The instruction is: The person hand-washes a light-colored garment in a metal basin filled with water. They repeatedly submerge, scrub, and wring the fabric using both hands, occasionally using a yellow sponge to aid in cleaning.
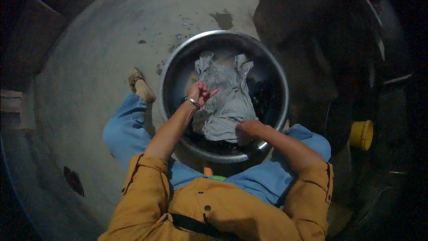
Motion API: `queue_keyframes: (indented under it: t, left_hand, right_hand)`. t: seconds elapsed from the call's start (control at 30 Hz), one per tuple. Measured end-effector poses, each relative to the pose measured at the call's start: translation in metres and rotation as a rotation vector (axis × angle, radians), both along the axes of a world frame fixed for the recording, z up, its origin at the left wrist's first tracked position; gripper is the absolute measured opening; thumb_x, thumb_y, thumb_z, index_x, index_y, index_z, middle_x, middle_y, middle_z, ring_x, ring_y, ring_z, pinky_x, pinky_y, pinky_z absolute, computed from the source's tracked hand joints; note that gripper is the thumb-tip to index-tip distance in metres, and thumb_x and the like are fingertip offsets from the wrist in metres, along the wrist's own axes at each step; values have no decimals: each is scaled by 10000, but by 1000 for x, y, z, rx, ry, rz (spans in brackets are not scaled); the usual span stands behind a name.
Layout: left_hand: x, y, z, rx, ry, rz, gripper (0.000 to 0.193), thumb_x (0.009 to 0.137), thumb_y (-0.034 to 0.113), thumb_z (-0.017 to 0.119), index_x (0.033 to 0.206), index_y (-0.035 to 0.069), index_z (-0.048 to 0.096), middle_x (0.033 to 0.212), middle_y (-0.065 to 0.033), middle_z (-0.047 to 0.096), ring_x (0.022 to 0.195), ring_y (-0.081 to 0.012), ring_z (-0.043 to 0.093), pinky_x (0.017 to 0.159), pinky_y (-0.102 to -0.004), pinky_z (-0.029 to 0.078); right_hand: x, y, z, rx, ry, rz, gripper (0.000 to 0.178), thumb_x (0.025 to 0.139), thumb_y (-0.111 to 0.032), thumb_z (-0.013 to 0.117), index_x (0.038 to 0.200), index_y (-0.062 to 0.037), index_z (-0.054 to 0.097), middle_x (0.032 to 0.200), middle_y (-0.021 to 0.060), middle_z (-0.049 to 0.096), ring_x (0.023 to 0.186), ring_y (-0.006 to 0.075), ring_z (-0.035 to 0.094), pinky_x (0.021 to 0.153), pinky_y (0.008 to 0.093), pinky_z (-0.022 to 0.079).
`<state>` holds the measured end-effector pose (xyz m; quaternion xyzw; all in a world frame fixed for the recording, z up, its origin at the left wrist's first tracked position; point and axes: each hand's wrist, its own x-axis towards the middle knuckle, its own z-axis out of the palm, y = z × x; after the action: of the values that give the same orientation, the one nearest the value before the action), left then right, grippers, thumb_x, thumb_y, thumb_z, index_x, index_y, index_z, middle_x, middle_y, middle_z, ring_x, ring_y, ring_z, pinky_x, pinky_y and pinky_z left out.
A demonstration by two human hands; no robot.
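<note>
A wet, crumpled grey garment (224, 90) lies spread in a wide, dark metal basin (166, 78) between my knees. My left hand (201, 93), with a bangle (192, 102) at the wrist, is over the garment's left side. Its fingers are curled and one sticks out to the right; whether anything is inside them is hidden. At the garment's near right corner, my right hand (250, 128) is closed on the cloth, back of the hand upward. Two narrow ends of the garment reach toward the basin's far side.
A yellow bucket (361, 135) is at the right. Wet spots (223, 19) mark the concrete floor (111, 31) beyond the basin. A dark slipper (73, 181) lies at the lower left. My sandalled foot (141, 88) is left of the basin. The right side is in deep shadow.
</note>
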<state>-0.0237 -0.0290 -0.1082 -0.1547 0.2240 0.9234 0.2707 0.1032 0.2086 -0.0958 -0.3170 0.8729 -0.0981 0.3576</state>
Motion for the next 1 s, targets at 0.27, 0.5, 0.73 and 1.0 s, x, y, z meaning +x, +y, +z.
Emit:
queue_keyframes:
  t: [0.27, 0.5, 0.73, 1.0]
  left_hand:
    - [-27, -24, 15, 344, 207, 65, 215, 740, 15, 375, 540, 92, 381, 507, -34, 385, 386, -149, 354, 959, -533, 277]
    - [-50, -22, -43, -659, 235, 200, 175, 692, 50, 457, 850, 81, 523, 857, -76, 531, 826, -211, 518, 922, -419, 329]
    - [-30, -5, -106, -1536, 644, -48, 459, 667, 130, 573, 1115, 135, 472, 1127, -122, 461, 1039, -294, 427, 863, -349, 362]
    - [-38, -21, -111, -1390, 48, 314, 180, 680, 107, 568, 847, 46, 541, 838, -100, 555, 783, -218, 511, 701, -308, 396]
  right_hand:
    - [-33, -23, 32, 179, -391, -206, 329, 710, -281, 601, 937, -45, 568, 814, 155, 606, 713, 288, 599, 596, 391, 470]
    - [-111, 9, 5, -256, -27, -711, 361, 778, -192, 561, 1082, -7, 502, 906, 176, 578, 822, 262, 564, 703, 357, 442]
    - [-170, -16, -58, 21, 662, -861, 408, 728, -284, 615, 1078, -99, 519, 1121, 189, 445, 1003, 329, 446, 807, 408, 398]
    - [-187, 3, -52, -268, 98, -1212, 387, 732, -368, 592, 964, -59, 589, 1082, 163, 476, 918, 298, 508, 793, 362, 411]
